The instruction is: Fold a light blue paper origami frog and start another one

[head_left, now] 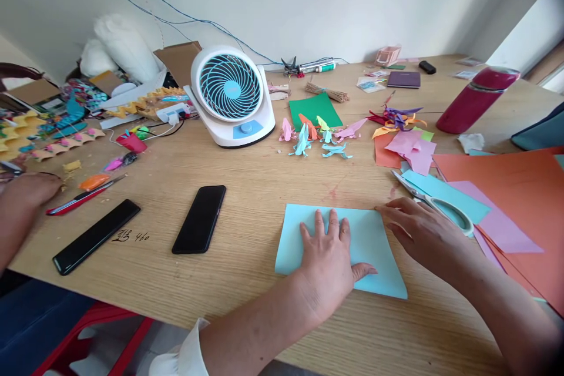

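Note:
A light blue sheet of paper (291, 241) lies on the wooden table in front of me. My left hand (326, 264) presses flat on it, fingers spread and thumb out to the right. At the sheet's upper right corner is my right hand (418, 232), its fingers drawn together at the paper's edge; the exact grip is partly hidden. Right beside that hand, partly behind it, are scissors (453, 214) with pale handles, lying over paper pieces.
Folded paper figures (308, 135) stand by a green sheet (315, 108). A white fan (231, 94), a phone (199, 219), a black case (97, 237), a red bottle (478, 100) and orange paper (520, 188) surround the work. Another person's hand (33, 189) is at far left.

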